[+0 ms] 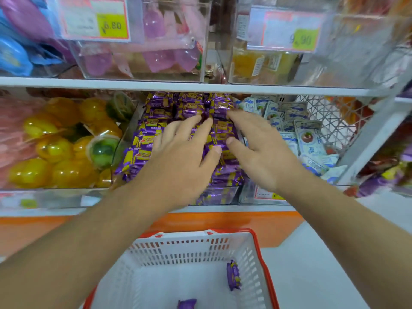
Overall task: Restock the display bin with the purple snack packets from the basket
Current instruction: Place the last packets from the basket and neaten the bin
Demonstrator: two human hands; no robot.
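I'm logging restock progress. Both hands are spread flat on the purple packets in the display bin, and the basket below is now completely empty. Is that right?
Not quite. The left hand and right hand do lie flat on the purple packets in the display bin, but the head view shows the basket still holds two packets.

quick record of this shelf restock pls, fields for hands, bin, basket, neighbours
left hand: left hand flat on the purple snack packets, fingers spread
right hand: right hand flat on the same pile, holding nothing
bin: display bin packed in rows up to its rim
basket: white basket below the shelf, two purple packets left
neighbours: yellow jelly cups in the next bin on one side, blue-white packets on the other
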